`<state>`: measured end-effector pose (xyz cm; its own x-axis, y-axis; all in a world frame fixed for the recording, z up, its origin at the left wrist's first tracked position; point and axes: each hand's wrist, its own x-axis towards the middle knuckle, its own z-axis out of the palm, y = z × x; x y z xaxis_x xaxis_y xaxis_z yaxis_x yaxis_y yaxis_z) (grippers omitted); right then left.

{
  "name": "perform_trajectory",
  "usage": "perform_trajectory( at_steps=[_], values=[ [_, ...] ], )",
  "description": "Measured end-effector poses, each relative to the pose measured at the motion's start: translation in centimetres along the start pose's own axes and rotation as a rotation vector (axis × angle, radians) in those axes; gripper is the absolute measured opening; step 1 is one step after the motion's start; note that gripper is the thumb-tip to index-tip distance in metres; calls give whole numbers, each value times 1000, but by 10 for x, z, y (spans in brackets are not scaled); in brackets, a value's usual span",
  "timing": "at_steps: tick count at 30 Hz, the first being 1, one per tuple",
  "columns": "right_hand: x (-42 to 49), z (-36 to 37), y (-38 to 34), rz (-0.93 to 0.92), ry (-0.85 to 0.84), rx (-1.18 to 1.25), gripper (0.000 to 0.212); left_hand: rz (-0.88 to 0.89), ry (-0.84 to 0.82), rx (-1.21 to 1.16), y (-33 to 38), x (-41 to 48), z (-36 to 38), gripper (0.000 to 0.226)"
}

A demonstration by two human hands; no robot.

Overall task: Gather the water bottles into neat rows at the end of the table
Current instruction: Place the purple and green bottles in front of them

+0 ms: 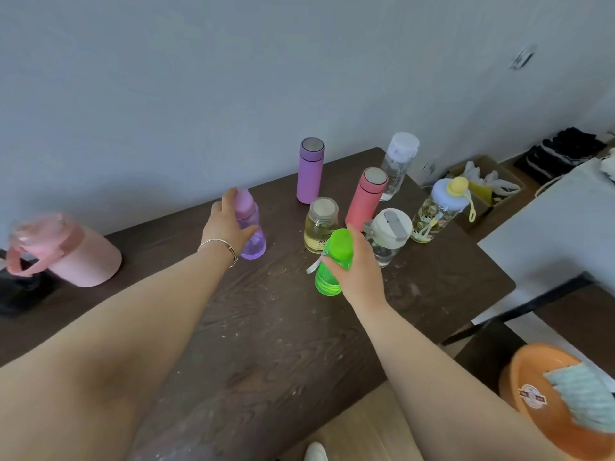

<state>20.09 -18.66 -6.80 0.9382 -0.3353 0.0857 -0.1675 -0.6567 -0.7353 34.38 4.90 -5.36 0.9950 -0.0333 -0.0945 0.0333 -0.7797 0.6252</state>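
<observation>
Gripping translucent green bottle (pixel 332 264), lilac bottle (pixel 251 227)

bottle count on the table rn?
9. Big pink jug far left; translucent purple in left hand; green in right hand; clustered at the far end: matte purple, coral, yellow-tinted, clear white-capped, grey-lidded, floral. None obviously hidden.

an open brown cardboard box (pixel 484 181) is seen beyond the table's end; a round orange plastic basin (pixel 545 394) is seen lower right.
</observation>
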Motion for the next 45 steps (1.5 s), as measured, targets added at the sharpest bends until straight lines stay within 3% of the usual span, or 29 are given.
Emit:
perform_trajectory(
  at_steps=[16, 38, 45],
  values=[
    [2, -12, -35, -100, 50, 47, 76, -43, 142, -67, -13, -41, -32, 82],
    [-52, 78, -197, -416, -275, 152, 77, -323, 516, -44, -134, -207, -180, 82],
    [-71, 133, -248, -433, -307, 129, 81, -353, 508, -53, -193, -213, -225, 80]
  ],
)
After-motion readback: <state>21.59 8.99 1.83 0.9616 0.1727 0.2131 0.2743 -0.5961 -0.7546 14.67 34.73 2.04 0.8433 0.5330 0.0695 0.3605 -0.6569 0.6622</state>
